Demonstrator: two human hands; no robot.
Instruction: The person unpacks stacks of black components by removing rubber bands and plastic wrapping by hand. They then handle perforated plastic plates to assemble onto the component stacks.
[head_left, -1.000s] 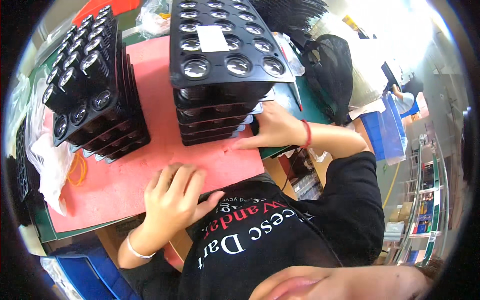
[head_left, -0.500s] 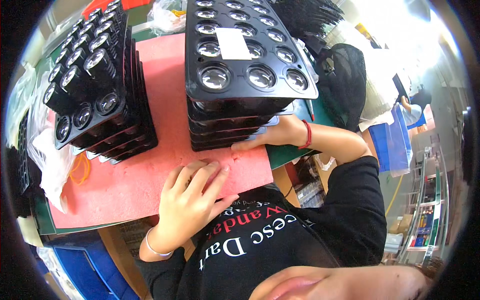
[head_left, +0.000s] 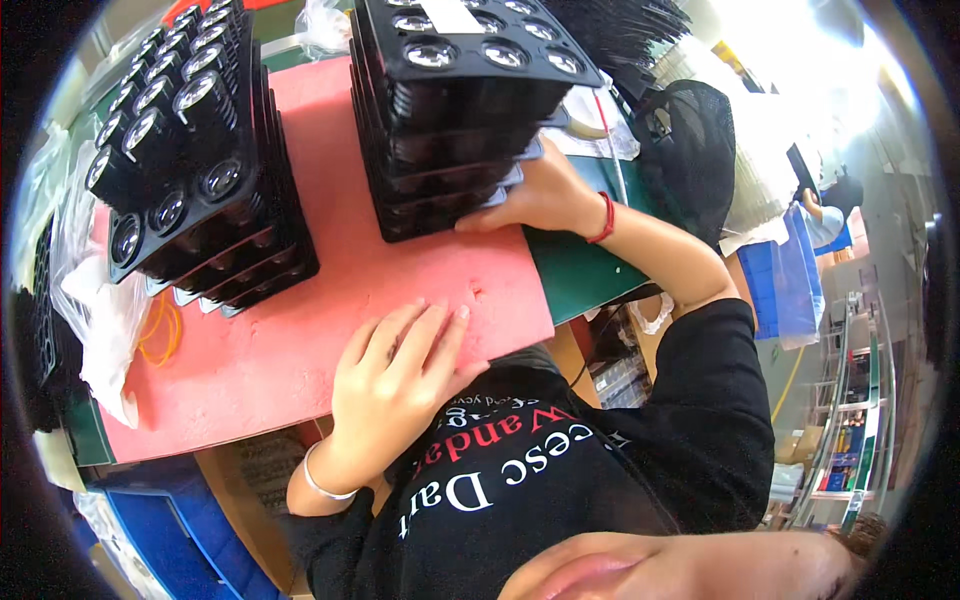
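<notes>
A tall stack of black plastic lens trays [head_left: 450, 115] stands on a pink foam sheet [head_left: 330, 180], round clear lenses showing in its top tray. A white paper slip [head_left: 450, 16] lies on that tray. My right hand [head_left: 530, 195] grips the stack's lower right corner, thumb along the near bottom edge; its other fingers are partly hidden. My left hand [head_left: 390, 385] is open near the foam's front edge, its fingers stretched and a little apart, holding nothing. Left of the stack is a second stack of trays [head_left: 215, 235], with black lens cylinders [head_left: 150, 135] standing on top.
A crumpled clear bag [head_left: 105, 340] and yellow rubber bands [head_left: 162, 332] lie at the left. Beyond my right arm are a black mesh thing [head_left: 690, 160] and a green table strip [head_left: 585, 270]. Blue drawers [head_left: 165, 540] stand below left. Another person's arm [head_left: 815, 210] shows far right.
The stack in my right hand has moved away from me and slightly left across the foam, the hand moving with it. My left hand has shifted slightly right and is still open.
</notes>
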